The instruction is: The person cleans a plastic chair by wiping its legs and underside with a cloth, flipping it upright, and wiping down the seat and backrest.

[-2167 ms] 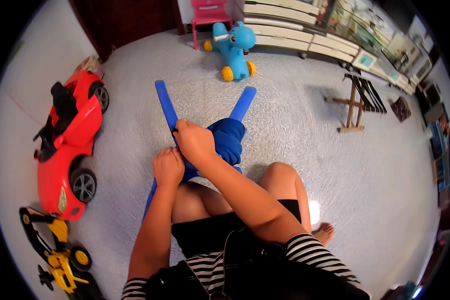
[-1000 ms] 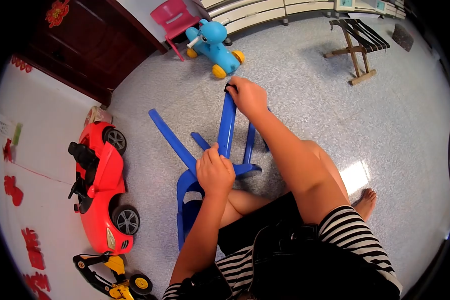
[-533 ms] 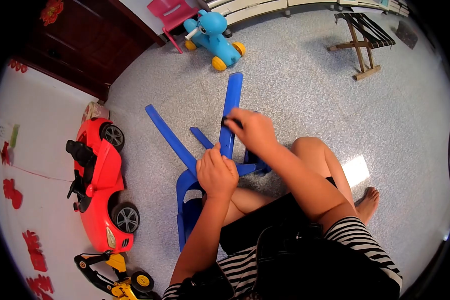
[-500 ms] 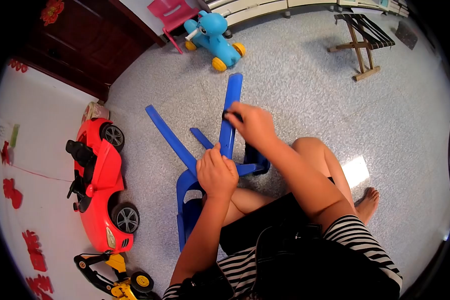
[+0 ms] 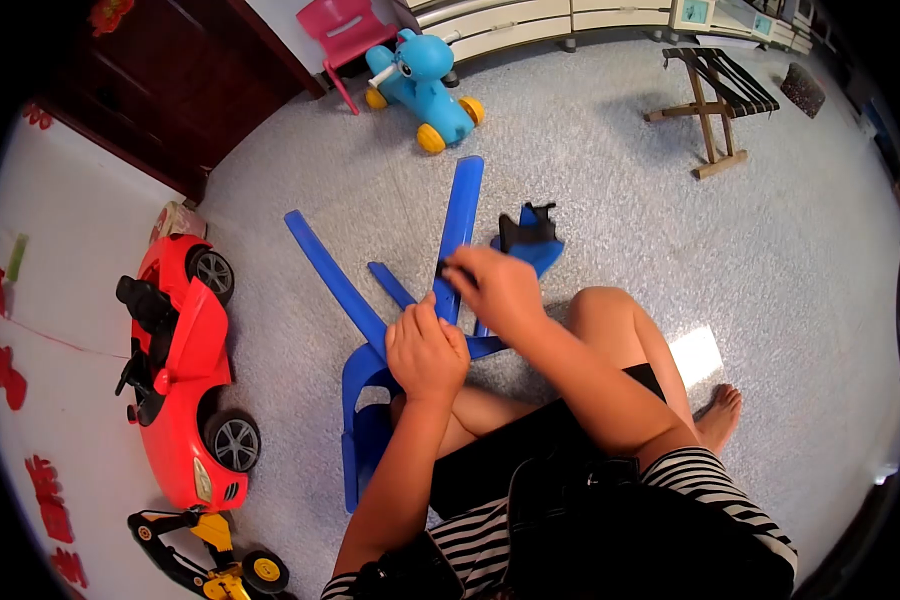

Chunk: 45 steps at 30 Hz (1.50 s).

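Observation:
An upturned blue plastic chair (image 5: 351, 395) rests by my folded legs, its legs pointing up and away. My left hand (image 5: 427, 352) is closed round the base of one chair leg (image 5: 462, 200), near the frame. Slightly above it, my right hand (image 5: 500, 290) pinches a small dark piece (image 5: 444, 268) against the same leg. Its kind is mostly hidden by my fingers. Just beyond my right hand is a blue and black object (image 5: 530, 238) whose kind I cannot make out.
A red toy car (image 5: 185, 390) and a yellow toy digger (image 5: 215, 565) stand along the left wall. Farther off are a blue ride-on toy (image 5: 425, 90), a pink chair (image 5: 345, 40) and a folding stool (image 5: 715, 100). White drawers (image 5: 510, 25) line the back.
My right hand has slid down the chair leg, closer to my left hand. The blue and black object now shows farther up, beyond the right hand. The view has shifted slightly.

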Motion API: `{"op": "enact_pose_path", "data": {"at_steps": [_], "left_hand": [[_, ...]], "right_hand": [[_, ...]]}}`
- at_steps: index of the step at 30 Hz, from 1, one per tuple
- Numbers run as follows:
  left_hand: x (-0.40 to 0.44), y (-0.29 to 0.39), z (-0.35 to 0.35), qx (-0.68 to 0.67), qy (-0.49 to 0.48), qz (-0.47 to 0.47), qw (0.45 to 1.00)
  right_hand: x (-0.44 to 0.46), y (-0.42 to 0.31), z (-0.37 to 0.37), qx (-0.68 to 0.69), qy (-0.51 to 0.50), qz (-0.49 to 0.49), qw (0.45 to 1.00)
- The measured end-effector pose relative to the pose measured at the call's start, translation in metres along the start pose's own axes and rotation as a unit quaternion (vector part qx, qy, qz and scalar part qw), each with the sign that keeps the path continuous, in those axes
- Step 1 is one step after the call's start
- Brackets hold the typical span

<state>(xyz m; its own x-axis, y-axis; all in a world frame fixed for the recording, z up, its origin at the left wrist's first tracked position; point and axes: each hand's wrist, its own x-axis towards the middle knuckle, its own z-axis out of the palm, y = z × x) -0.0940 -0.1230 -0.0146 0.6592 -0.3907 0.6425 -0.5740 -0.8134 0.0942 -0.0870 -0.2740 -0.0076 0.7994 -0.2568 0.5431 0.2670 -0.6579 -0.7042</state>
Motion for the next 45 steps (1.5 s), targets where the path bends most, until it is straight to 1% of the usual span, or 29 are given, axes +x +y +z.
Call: {"op": "enact_pose_path", "data": {"at_steps": [2, 4, 6, 8, 9, 11, 12, 14, 15, 16, 18, 19, 20, 22, 24, 25, 28, 29, 30, 32, 36, 38, 40, 41, 43, 44, 45], "left_hand": [[0.000, -0.002, 0.000, -0.004, 0.009, 0.007, 1.000], [0.002, -0.002, 0.001, -0.004, 0.006, 0.003, 1.000], [0.000, -0.002, 0.000, -0.005, 0.002, -0.001, 1.000], [-0.001, -0.003, 0.000, -0.001, -0.003, 0.005, 1.000], [0.000, -0.003, -0.001, 0.000, 0.000, 0.006, 1.000], [0.000, 0.000, -0.003, -0.009, -0.026, -0.026, 0.999], [0.001, 0.001, -0.003, -0.012, -0.022, -0.026, 0.999], [0.001, 0.000, -0.003, -0.011, -0.022, -0.025, 0.999], [0.000, 0.000, -0.002, -0.012, -0.018, -0.025, 0.999], [-0.001, -0.001, -0.001, -0.014, -0.015, -0.024, 1.000], [-0.001, -0.001, -0.001, -0.017, -0.007, -0.025, 1.000], [-0.001, 0.001, -0.001, -0.016, 0.001, -0.021, 1.000], [-0.001, 0.003, -0.001, -0.017, 0.007, -0.018, 1.000], [-0.001, 0.001, -0.001, -0.017, -0.005, -0.028, 0.999], [-0.001, 0.001, 0.000, -0.015, -0.020, -0.036, 0.999], [-0.001, 0.001, 0.000, -0.018, -0.010, -0.031, 0.999], [0.000, 0.001, -0.001, -0.017, -0.010, -0.027, 0.999], [0.001, 0.002, -0.002, -0.014, -0.016, -0.030, 0.999], [0.001, 0.002, -0.002, -0.013, -0.018, -0.028, 0.999], [0.001, 0.002, -0.003, -0.011, -0.031, -0.035, 0.999], [0.001, 0.002, -0.003, -0.012, -0.025, -0.031, 0.999], [0.001, 0.001, -0.002, -0.016, -0.021, -0.034, 0.999], [-0.001, 0.001, -0.001, -0.013, -0.015, -0.033, 0.999], [-0.002, 0.001, -0.001, -0.012, -0.009, -0.029, 0.999], [0.000, -0.001, 0.002, -0.008, 0.007, -0.016, 1.000], [0.000, -0.001, 0.003, -0.003, 0.023, -0.001, 1.000], [0.000, -0.001, 0.003, -0.004, 0.022, -0.002, 1.000]], "right_hand": [[-0.017, -0.012, -0.005, 0.028, -0.008, 0.003, 1.000], [-0.011, -0.011, -0.008, 0.023, -0.031, 0.022, 0.999], [0.003, -0.004, -0.007, 0.025, -0.034, 0.027, 0.999], [0.025, 0.006, -0.005, -0.016, -0.012, 0.067, 0.998], [0.036, 0.013, -0.003, -0.026, 0.001, 0.072, 0.997], [0.058, 0.027, 0.000, -0.051, 0.013, 0.094, 0.994], [0.070, 0.034, 0.001, -0.054, 0.015, 0.092, 0.994], [0.091, 0.047, 0.002, -0.053, 0.047, 0.109, 0.991], [0.098, 0.052, 0.001, -0.047, 0.043, 0.129, 0.990], [0.097, 0.057, 0.002, -0.048, 0.043, 0.125, 0.990], [0.092, 0.063, 0.004, 0.008, 0.070, 0.124, 0.990], [0.083, 0.058, 0.003, 0.009, 0.064, 0.141, 0.988], [0.071, 0.054, 0.003, 0.006, 0.061, 0.139, 0.988], [0.042, 0.047, 0.004, 0.058, 0.060, 0.086, 0.993], [0.012, 0.033, 0.002, 0.075, 0.037, 0.097, 0.992], [0.005, 0.028, 0.001, 0.095, 0.018, 0.106, 0.990], [-0.001, 0.025, -0.002, 0.081, -0.011, 0.130, 0.988], [0.003, 0.027, -0.001, 0.085, 0.006, 0.104, 0.991], [0.010, 0.029, -0.001, 0.087, 0.007, 0.106, 0.991], [0.027, 0.031, -0.001, 0.037, 0.040, 0.069, 0.996], [0.063, 0.034, 0.004, -0.012, 0.045, 0.080, 0.996], [0.065, 0.032, 0.007, -0.015, 0.043, 0.083, 0.995], [0.058, 0.030, 0.010, -0.038, 0.088, 0.041, 0.995], [0.048, 0.029, 0.011, -0.038, 0.086, 0.040, 0.995], [0.021, 0.011, 0.005, 0.000, 0.016, 0.022, 1.000], [0.007, 0.003, 0.003, 0.000, 0.014, 0.022, 1.000], [-0.008, -0.004, 0.000, 0.005, -0.021, 0.000, 1.000]]}}
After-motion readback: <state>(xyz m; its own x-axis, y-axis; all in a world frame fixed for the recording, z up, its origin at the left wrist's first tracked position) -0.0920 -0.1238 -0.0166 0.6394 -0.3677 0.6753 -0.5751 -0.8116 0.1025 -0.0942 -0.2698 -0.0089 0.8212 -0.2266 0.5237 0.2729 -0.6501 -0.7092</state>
